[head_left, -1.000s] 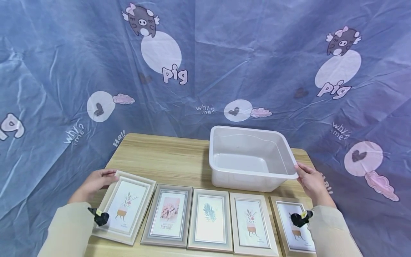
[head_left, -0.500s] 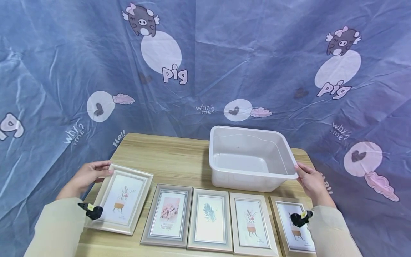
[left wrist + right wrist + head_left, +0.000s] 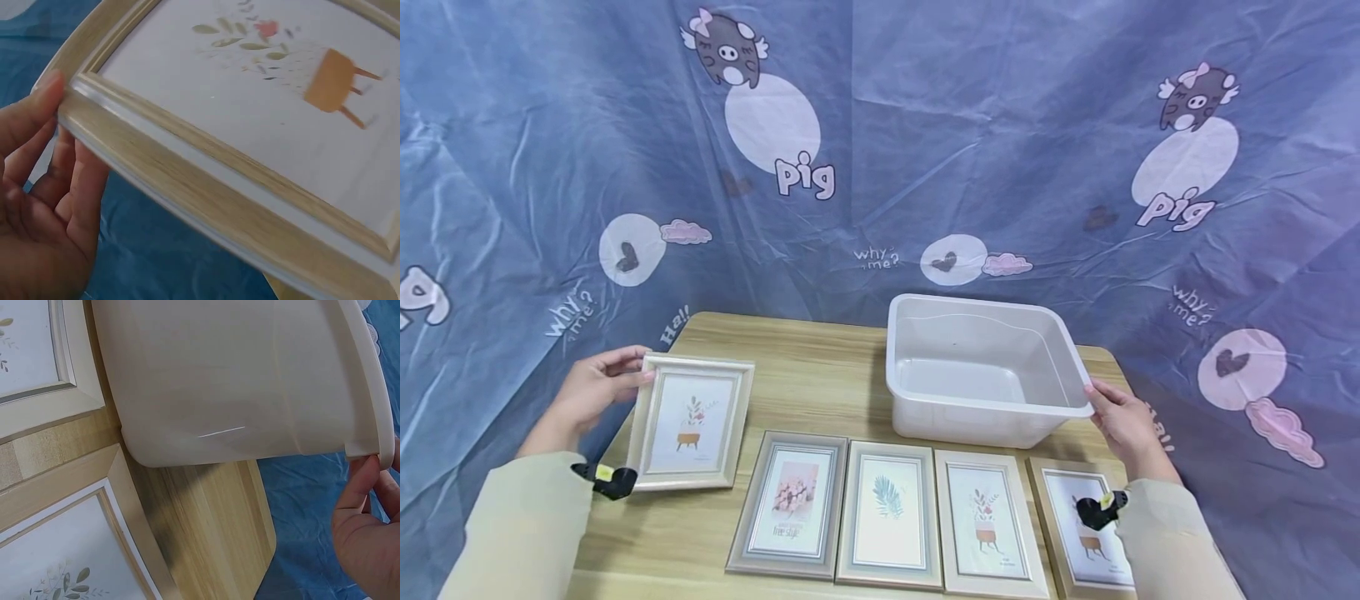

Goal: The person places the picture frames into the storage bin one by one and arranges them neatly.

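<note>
My left hand [image 3: 587,392] pinches the upper left corner of a cream picture frame [image 3: 741,425] with a potted-plant print, thumb on the front and fingers behind. The frame stands tilted up toward me at the table's left side. In the left wrist view the thumb presses the corner of the picture frame [image 3: 187,194]. My right hand [image 3: 1123,425] grips the front right corner of a white plastic tub [image 3: 977,421], which sits upright at the back right. The right wrist view has the thumb and fingers of the right hand [image 3: 375,531] at the rim of the tub [image 3: 219,381].
Several more picture frames lie face up in a row along the front: a silver-grey frame [image 3: 745,508] with flowers, a frame [image 3: 844,533] with a blue leaf, and plant-print ones at right. A blue printed curtain [image 3: 820,275] hangs behind the wooden table [image 3: 790,350].
My left hand has moved up and left, lifting the leftmost picture frame from its near-flat place in the row to a steeper tilt. The right hand and tub have stayed put.
</note>
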{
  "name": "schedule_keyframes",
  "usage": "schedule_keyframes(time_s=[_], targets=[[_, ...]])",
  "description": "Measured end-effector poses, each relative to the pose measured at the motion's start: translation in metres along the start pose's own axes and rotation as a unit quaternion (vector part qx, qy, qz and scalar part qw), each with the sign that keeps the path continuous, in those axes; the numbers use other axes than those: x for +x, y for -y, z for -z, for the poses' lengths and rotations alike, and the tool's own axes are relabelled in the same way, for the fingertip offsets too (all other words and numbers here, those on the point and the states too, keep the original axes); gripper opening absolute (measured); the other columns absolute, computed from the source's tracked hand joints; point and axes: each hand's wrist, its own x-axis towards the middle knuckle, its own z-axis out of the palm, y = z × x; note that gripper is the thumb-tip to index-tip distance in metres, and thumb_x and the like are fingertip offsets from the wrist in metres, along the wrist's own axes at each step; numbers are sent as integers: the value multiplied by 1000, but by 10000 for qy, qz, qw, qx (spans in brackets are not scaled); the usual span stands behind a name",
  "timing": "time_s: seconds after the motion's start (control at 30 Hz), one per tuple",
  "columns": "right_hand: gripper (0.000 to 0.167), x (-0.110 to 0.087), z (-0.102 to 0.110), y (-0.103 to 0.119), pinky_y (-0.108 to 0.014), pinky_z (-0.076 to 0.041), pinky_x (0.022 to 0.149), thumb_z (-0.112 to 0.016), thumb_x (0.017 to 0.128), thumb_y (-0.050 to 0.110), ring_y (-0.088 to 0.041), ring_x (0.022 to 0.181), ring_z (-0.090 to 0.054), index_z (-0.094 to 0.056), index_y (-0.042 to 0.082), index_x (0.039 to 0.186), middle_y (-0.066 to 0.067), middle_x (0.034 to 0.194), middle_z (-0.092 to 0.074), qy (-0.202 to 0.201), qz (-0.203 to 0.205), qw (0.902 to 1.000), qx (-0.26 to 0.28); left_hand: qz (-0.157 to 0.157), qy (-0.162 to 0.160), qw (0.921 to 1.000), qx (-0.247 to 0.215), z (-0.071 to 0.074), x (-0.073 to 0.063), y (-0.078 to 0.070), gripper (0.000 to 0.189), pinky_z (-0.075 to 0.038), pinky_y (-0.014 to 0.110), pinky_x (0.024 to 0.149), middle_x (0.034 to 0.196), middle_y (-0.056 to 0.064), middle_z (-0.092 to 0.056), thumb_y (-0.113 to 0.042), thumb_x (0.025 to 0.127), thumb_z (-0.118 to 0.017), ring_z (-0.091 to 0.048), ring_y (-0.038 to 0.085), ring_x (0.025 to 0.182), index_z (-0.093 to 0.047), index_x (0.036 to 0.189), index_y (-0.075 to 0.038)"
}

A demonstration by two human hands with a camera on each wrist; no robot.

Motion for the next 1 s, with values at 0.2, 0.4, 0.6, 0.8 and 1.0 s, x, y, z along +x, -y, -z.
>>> schedule_keyframes(time_s=[0.2, 0.4, 0.6, 0.8, 1.0], targets=[[19, 0, 0, 0, -12, -49, 66, -62, 93, 17, -1, 80, -56, -68, 33, 85, 15, 87, -64, 8, 51, 10000, 51, -164, -538, 9983, -116, -13, 6, -18, 27, -54, 15, 65, 84, -12, -66, -2, 83, -72, -63, 0, 76, -65, 101, -23], [22, 0, 0, -1, -12, -49, 66, -60, 94, 16, 0, 79, -57, -68, 34, 85, 16, 86, -64, 18, 62, 10000, 24, -362, -936, 9934, -548, -31, 13, -37, 28, -55, 16, 63, 83, -12, -66, 1, 82, -71, -64, -1, 73, -61, 100, -18], [20, -1, 0, -1, -12, -49, 68, -60, 94, 15, 0, 80, -57, -68, 32, 86, 16, 86, -64, 37, 34, 10000, 28, -674, -1301, 9804, -1315, -53, 19, -60, 32, -56, 19, 60, 81, -6, -66, 12, 78, -69, -65, 3, 69, -61, 97, -13], [14, 0, 4, -3, -12, -48, 69, -61, 93, 21, 0, 83, -55, -66, 23, 106, 17, 89, -62, -1, -12, 9998, -175, -747, -1636, 9663, -1841, -79, 22, -88, 35, -56, 20, 56, 80, -2, -65, 18, 76, -67, -65, 6, 65, -60, 95, -11], [15, 2, 7, -5, -11, -49, 69, -62, 93, 18, 0, 82, -56, -69, 31, 91, 17, 89, -63, 13, 26, 10000, 40, -716, -1963, 9567, -2027, -103, 22, -116, 36, -56, 20, 55, 80, 0, -64, 18, 75, -68, -65, 7, 64, -61, 93, -12]])
